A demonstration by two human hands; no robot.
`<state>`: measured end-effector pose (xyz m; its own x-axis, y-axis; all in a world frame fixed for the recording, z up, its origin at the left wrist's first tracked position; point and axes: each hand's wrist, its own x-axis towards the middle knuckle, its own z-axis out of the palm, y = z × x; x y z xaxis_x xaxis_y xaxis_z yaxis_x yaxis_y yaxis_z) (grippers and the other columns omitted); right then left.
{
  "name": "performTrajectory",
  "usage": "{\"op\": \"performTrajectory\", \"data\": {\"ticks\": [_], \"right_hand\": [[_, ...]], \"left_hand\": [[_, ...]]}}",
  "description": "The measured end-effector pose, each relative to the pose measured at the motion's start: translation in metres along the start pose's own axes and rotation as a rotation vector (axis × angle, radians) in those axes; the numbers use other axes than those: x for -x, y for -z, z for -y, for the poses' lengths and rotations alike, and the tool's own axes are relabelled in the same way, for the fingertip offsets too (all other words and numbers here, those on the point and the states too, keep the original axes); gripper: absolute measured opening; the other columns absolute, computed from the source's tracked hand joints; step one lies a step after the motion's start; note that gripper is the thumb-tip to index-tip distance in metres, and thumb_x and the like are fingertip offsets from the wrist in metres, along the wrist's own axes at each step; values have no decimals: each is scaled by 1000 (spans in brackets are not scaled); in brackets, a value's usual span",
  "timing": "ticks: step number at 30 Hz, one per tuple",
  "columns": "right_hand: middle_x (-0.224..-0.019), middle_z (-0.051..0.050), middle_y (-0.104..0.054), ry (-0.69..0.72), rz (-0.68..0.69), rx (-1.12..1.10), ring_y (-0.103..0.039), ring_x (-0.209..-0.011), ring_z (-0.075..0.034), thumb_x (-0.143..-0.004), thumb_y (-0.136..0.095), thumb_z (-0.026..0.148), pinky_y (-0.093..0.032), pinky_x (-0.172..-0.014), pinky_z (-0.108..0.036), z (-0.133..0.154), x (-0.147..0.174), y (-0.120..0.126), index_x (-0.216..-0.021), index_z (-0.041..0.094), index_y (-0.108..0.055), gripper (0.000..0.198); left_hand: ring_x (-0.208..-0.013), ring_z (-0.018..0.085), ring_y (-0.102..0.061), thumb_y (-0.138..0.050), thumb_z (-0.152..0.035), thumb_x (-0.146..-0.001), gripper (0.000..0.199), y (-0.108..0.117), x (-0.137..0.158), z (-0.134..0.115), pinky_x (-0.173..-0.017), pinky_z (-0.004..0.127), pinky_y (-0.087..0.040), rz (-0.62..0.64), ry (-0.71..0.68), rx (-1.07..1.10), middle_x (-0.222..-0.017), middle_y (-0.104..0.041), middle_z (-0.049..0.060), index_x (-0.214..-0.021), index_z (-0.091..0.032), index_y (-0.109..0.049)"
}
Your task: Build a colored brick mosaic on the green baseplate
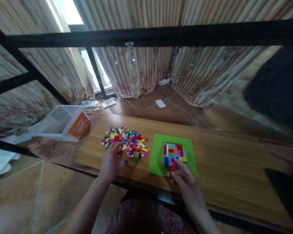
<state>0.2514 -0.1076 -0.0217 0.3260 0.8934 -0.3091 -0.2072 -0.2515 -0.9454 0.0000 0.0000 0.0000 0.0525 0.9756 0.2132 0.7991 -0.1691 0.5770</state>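
My right hand (185, 178) pinches a red brick (173, 166) over the near edge of a green baseplate (158, 149). On that plate stands a low structure of mixed bricks (172, 154) in red, white, blue, purple, orange and yellow, just beyond my right fingers. My left hand (113, 159) is at the near side of a loose pile of small coloured bricks (134, 138), its fingers spread and curved toward them. Nothing shows between the left fingers. A blue brick and a green brick lie a little apart from the pile, close to my left hand.
The wooden bench (224, 162) carries the plate and the pile. At its left end is a clear plastic box (58, 120) with an orange label. Dark metal bars (146, 38) cross in front of the curtains. Papers (90, 104) lie beyond the bench.
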Motion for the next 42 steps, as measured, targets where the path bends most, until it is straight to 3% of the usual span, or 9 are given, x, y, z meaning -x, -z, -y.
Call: {"op": "performTrajectory", "data": {"ticks": [4, 9, 13, 20, 25, 34, 39, 42], "right_hand": [[-73, -1, -72, 43, -127, -72, -63, -65, -14, -64, -82, 43, -49, -61, -24, -1, -10, 37, -108, 21, -62, 53], [-74, 0, -70, 154, -286, -90, -64, -65, -15, -60, -84, 39, -51, -61, -27, -5, -27, 62, -86, 21, -62, 38], [-77, -2, -70, 262, -345, 18, -65, -71, -17, -65, -81, 41, -53, -68, -32, -10, -38, 61, -81, 20, -62, 33], [-85, -7, -72, 329, -346, 206, -67, -81, -22, -77, -69, 46, -53, -75, -36, -18, -42, 53, -87, 19, -66, 30], [-93, -9, -71, 391, -363, 436, -65, -86, -23, -82, -63, 45, -51, -80, -39, -14, -41, 60, -89, 19, -70, 27], [-87, -7, -71, 428, -367, 627, -64, -77, -21, -85, -60, 39, -50, -73, -35, -8, -31, 61, -89, 19, -70, 23], [-83, -7, -70, 501, -472, 690, -63, -75, -20, -88, -58, 37, -49, -70, -33, -12, -28, 39, -88, 18, -70, 22], [-84, -8, -71, 519, -535, 729, -64, -79, -21, -88, -58, 37, -49, -73, -34, -19, -28, 28, -88, 18, -70, 23]], "left_hand": [[-69, 18, -62, -54, -49, -80, 44, 10, 29, 28, -66, 31, -49, -37, 150, -95, -99, -66, 7, -109, -17, -64], [-77, 22, -66, -55, -45, -76, 38, 8, 35, 45, -70, 33, -51, 107, 192, -156, -96, -69, 8, -100, -17, -66], [-80, 23, -66, -50, -40, -80, 31, -3, 22, 44, -72, 34, -50, 97, 148, -179, -92, -71, 8, -95, -19, -68], [-78, 21, -67, -57, -46, -78, 36, -26, 9, 51, -75, 34, -52, -129, 144, -29, -96, -70, 8, -98, -18, -67], [-79, 20, -67, -59, -43, -79, 34, -30, 15, 53, -76, 34, -53, -193, 94, 31, -100, -69, 9, -99, -17, -67], [-69, 14, -64, -61, -36, -83, 27, -26, 23, 23, -66, 27, -53, -215, -23, 162, -96, -68, 6, -100, -16, -67], [-82, 16, -66, -57, -29, -87, 19, -37, 30, -16, -73, 27, -55, -131, -215, 202, -100, -68, 7, -99, -18, -67], [-80, 15, -65, -55, -25, -88, 19, -47, 36, -39, -73, 27, -56, -44, -317, 199, -100, -68, 7, -102, -19, -67]]}}
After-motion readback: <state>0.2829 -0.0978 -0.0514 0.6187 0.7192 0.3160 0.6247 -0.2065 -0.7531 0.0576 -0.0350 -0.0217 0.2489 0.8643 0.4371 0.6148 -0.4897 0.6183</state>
